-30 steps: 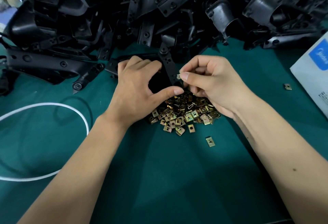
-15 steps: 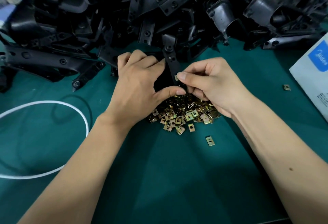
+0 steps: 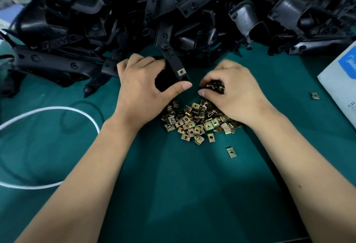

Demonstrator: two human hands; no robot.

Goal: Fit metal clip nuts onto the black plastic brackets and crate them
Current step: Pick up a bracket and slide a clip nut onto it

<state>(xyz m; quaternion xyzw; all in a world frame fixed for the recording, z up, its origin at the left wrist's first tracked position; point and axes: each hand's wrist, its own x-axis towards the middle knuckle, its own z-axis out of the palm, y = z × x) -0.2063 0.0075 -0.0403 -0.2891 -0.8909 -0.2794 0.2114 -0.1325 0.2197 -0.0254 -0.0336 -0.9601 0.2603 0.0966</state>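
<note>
Gripping a black bracket (image 3: 174,63) with one clip nut (image 3: 181,72) fitted, left hand (image 3: 142,90) hides its body; right hand (image 3: 234,92) pinches into the nut pile (image 3: 194,125), fingertips obscured.

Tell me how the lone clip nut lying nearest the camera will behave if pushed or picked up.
The lone clip nut lies flat and squarish, so it should slide on the green mat, not roll. Being small thin metal, it is probably light, stiff and fiddly to pinch.

White carton (image 3: 339,81), blue label with partly cut-off, illegible logo
</note>
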